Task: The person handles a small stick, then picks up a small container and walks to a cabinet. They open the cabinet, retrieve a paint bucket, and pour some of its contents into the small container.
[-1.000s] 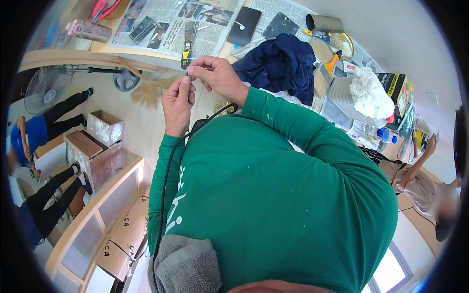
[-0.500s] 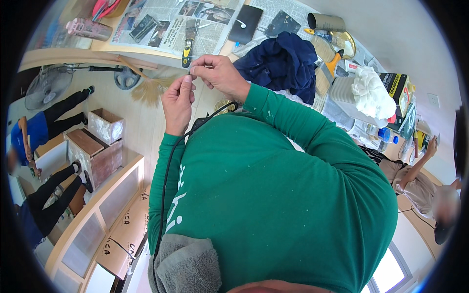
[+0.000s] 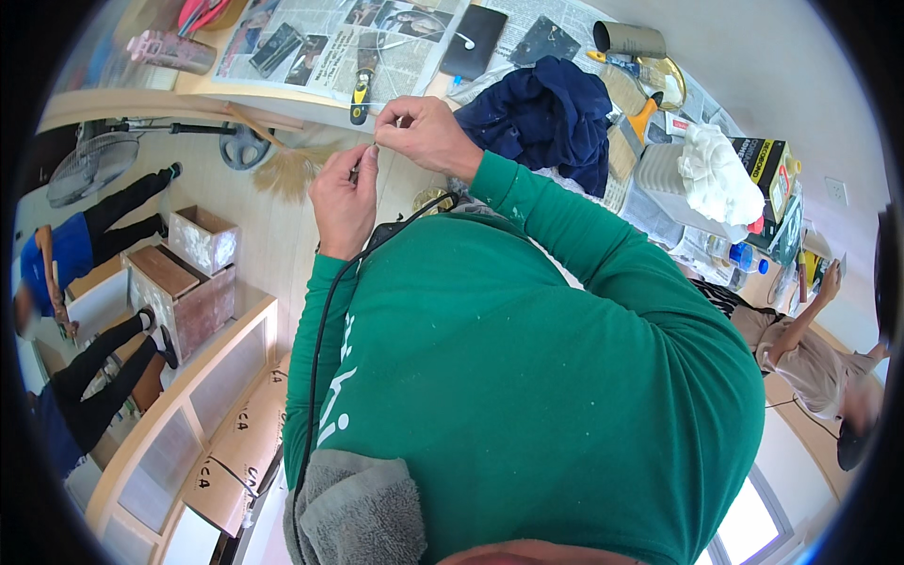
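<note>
A small dark piece [image 3: 355, 174], too tiny to make out fully, is sitting between the thumb and curled fingers of the left hand [image 3: 342, 200], which is gripping it in front of the wearer's chest, short of the table edge. The right hand [image 3: 426, 135] is pinching thumb and forefinger together and meeting the left thumb's tip; whether it is holding anything, one cannot tell. Just beyond the hands, a scraper with a yellow-and-black handle [image 3: 361, 102] is lying on newspaper [image 3: 407, 80], and to its right a flat dark case [image 3: 474, 42] is bearing a white earphone [image 3: 464, 40]. A navy cloth [image 3: 537, 118] is lying bunched beside the right hand. Farther right, a tin can [image 3: 629, 40] is resting on its side, and a crumpled white cloth [image 3: 714, 179] is topping a pale container [image 3: 662, 171]. A broom [image 3: 287, 176] is lying on the floor left of the hands. At the far right, a person in beige [image 3: 808, 363] is raising an arm.
</note>
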Demonstrator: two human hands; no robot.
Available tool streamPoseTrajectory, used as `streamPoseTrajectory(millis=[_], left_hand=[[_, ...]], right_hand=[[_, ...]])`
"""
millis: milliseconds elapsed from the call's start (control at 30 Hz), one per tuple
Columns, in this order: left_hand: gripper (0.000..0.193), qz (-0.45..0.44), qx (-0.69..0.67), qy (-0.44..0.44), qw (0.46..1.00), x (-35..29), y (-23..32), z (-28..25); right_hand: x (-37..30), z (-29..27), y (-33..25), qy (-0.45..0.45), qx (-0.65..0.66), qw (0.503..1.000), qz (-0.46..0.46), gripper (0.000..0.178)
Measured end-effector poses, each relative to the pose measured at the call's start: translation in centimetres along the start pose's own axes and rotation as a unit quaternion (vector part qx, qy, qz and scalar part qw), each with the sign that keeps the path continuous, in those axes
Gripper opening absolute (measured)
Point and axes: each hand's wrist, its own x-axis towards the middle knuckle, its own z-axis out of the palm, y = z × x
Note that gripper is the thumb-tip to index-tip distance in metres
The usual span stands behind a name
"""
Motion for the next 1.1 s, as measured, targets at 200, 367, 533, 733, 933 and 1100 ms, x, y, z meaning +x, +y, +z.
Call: streamPoseTrajectory(millis=[200, 367, 533, 733, 933, 1100], left_hand=[[0.025, -0.022, -0.023, 0.018, 0.999, -0.4, -0.4, -0.7], [0.03, -0.107, -0.123, -0.025, 0.986, -0.4, -1.2, -1.3], [0.029, -0.129, -0.16, -0.043, 0.978, -0.4, -1.6, -1.0], [0.03, -0.142, -0.173, -0.058, 0.973, -0.2, -1.2, -0.9], [0.031, -0.173, -0.207, -0.079, 0.96, -0.1, -0.9, -1.3], [0.028, -0.122, -0.166, -0.075, 0.976, -0.3, -1.4, -0.9]], right_hand=[[2.0, -3.0, 3.2, 0.075, -0.033, 0.996, -0.035, 0.018], [0.6, -4.0, 1.0, -0.032, 0.056, 0.996, 0.058, 0.026], [-0.4, -2.0, -1.6, -0.119, 0.125, 0.98, 0.101, 0.036], [-0.5, -1.2, -1.0, -0.135, 0.221, 0.96, 0.106, 0.024], [-0.7, -1.1, -1.3, -0.123, 0.192, 0.968, 0.104, 0.02], [-0.4, -1.2, -1.7, -0.146, 0.107, 0.98, 0.078, 0.023]])
